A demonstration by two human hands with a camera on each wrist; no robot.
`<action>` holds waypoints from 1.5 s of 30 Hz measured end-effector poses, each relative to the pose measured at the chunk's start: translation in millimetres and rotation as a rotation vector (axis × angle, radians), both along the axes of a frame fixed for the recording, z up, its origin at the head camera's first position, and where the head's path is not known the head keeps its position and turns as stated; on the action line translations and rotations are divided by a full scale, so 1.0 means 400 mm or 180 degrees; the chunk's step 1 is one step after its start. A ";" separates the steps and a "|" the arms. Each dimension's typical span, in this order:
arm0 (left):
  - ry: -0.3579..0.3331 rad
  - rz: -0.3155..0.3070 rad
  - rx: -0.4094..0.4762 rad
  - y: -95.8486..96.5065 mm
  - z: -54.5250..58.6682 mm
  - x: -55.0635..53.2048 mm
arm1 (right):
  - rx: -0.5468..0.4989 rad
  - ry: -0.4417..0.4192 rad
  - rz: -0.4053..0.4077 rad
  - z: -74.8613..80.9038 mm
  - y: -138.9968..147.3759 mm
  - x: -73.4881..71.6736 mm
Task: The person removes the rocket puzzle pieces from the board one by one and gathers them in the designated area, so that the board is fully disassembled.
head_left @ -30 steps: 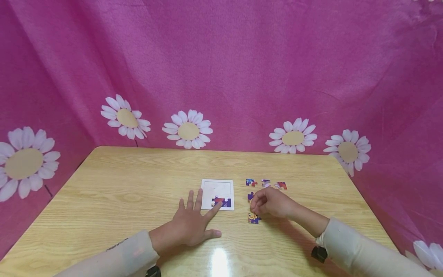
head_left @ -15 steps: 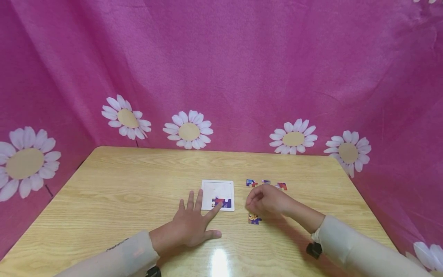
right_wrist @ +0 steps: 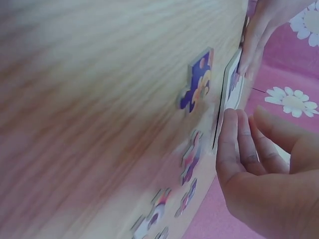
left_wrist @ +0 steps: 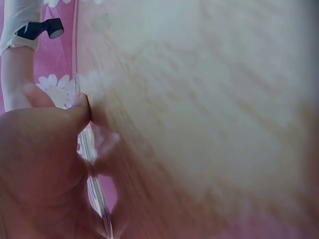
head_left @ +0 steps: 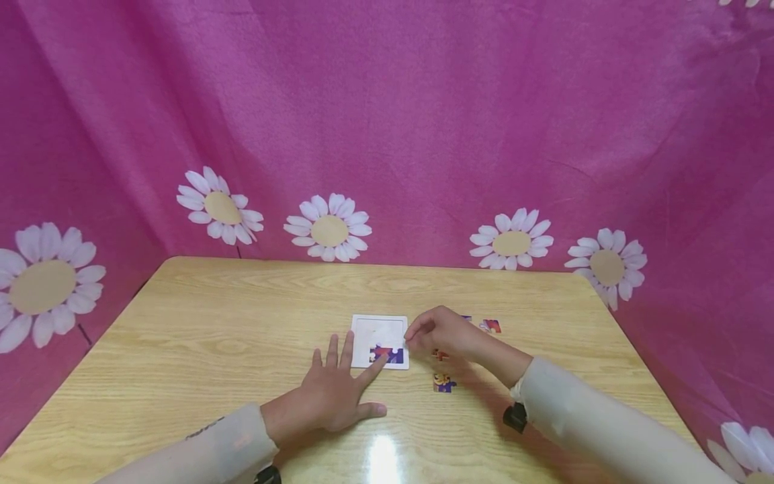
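A white square puzzle tray (head_left: pixel 361 331) lies on the table, with joined purple-and-red puzzle pieces (head_left: pixel 396 355) along its near side. My left hand (head_left: pixel 332 396) lies flat with fingers spread, its index fingertip resting on those pieces. At the tray's right edge is my right hand (head_left: pixel 444 331), thumb and fingertips drawn close together; I cannot tell whether a piece is between them. Below that hand lies a loose reddish piece (head_left: pixel 440 355), and nearer to me a yellow-and-purple piece (head_left: pixel 443 383), which also shows in the right wrist view (right_wrist: pixel 199 82).
Beyond my right hand lies a red-and-purple puzzle piece (head_left: pixel 492 326) and part of another piece (head_left: pixel 465 318). The wooden table (head_left: pixel 242 302) reaches back to a pink curtain (head_left: pixel 387 134) printed with daisies.
My right hand has moved left and slightly away from me, from over the loose pieces to the tray's right edge, uncovering the reddish piece. My left hand has stayed put.
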State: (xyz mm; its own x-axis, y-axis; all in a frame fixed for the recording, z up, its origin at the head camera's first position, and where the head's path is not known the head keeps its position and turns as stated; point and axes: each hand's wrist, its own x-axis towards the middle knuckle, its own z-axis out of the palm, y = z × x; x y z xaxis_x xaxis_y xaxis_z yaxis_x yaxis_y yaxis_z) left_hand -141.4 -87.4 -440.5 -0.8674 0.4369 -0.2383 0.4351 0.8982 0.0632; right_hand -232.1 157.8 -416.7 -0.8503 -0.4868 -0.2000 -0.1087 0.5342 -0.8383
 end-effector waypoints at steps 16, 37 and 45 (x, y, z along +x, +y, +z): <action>0.0006 -0.0036 -0.0005 -0.002 -0.005 -0.004 | -0.0010 0.0039 -0.0162 -0.020 -0.080 -0.074; -0.0056 -0.0103 0.0162 0.001 0.012 -0.009 | -0.0299 -0.0281 -0.0273 -0.020 -0.088 -0.073; -0.0114 -0.0094 0.0177 0.003 0.016 -0.011 | -0.0247 -0.0277 -0.0296 -0.018 -0.088 -0.072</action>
State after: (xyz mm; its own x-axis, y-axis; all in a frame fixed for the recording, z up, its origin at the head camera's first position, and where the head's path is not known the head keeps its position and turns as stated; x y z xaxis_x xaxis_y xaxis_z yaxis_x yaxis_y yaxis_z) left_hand -145.7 -86.1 -434.2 -0.8452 0.4757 -0.2437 0.4580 0.8796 0.1286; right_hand -261.1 122.5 -423.9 -0.8735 -0.4237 -0.2396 0.0130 0.4718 -0.8816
